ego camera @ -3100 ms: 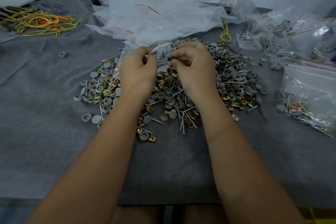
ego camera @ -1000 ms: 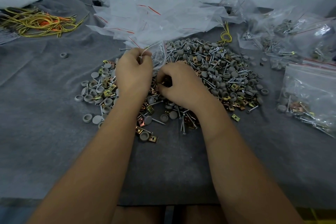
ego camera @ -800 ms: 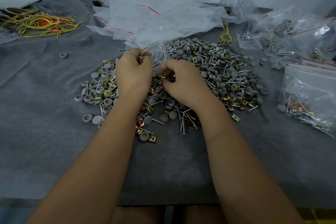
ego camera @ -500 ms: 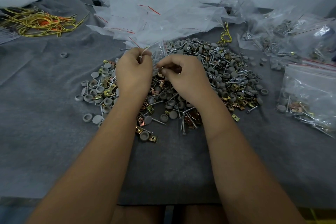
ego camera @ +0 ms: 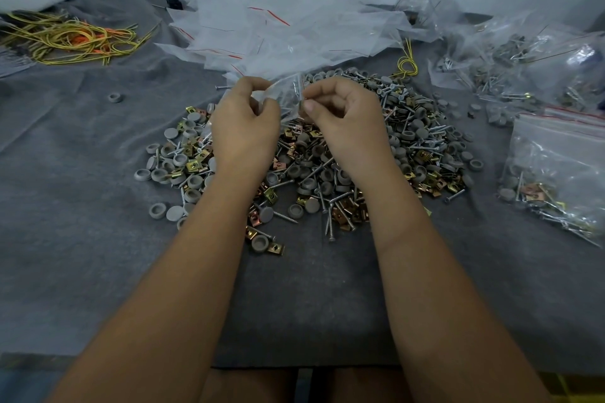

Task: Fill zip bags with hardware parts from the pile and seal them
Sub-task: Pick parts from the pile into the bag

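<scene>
My left hand pinches small clear zip bag above hardware pile; right hand fingers curled, pinching bag's other edge; screws visible inside.

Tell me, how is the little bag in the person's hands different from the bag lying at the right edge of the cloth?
The bag in hand is held up between the left hand and right hand above the pile; the bag at the right lies flat on the grey cloth, untouched. The held bag shows mostly screws; the lying one holds screws, grey caps and brass clips. The lying one looks bigger. Both are clear plastic.
</scene>
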Demonstrator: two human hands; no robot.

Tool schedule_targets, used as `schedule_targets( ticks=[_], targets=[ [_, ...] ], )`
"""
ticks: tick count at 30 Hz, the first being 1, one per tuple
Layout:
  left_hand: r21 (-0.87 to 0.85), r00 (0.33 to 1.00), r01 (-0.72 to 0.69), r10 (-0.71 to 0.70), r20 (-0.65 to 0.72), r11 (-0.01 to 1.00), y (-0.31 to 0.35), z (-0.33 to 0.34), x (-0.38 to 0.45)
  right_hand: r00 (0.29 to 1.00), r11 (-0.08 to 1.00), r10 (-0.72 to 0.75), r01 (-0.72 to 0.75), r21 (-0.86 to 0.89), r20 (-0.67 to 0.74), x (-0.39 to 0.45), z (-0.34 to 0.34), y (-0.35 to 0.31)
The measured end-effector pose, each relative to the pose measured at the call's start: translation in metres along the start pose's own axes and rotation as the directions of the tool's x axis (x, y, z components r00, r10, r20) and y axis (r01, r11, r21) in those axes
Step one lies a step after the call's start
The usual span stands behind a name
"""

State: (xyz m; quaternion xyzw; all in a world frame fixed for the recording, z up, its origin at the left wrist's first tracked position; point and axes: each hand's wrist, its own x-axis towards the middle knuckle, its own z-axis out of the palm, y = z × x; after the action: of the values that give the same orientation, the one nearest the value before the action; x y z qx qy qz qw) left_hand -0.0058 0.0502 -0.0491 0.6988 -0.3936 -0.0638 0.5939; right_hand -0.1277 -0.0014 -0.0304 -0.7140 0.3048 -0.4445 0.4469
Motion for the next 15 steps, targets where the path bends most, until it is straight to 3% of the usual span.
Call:
schedule_targets(
  ticks=[11, 15],
  targets=[
    [0.007, 1.0, 0.001, -0.001, 0.006, 1.0, -0.0015, 0.0012, 0.0003, 0.999, 0.997, -0.02, 0.016, -0.08, -0.043, 0.0016, -0.0022, 0.0017],
    [-0.018, 1.0, 0.03, -0.03, -0.008, 0.999, -0.002, 0.0011, 0.0009, 0.996, 1.0, 0.015, -0.016, -0.013, -0.084, 0.0025, -0.0044, 0.001]
  ],
)
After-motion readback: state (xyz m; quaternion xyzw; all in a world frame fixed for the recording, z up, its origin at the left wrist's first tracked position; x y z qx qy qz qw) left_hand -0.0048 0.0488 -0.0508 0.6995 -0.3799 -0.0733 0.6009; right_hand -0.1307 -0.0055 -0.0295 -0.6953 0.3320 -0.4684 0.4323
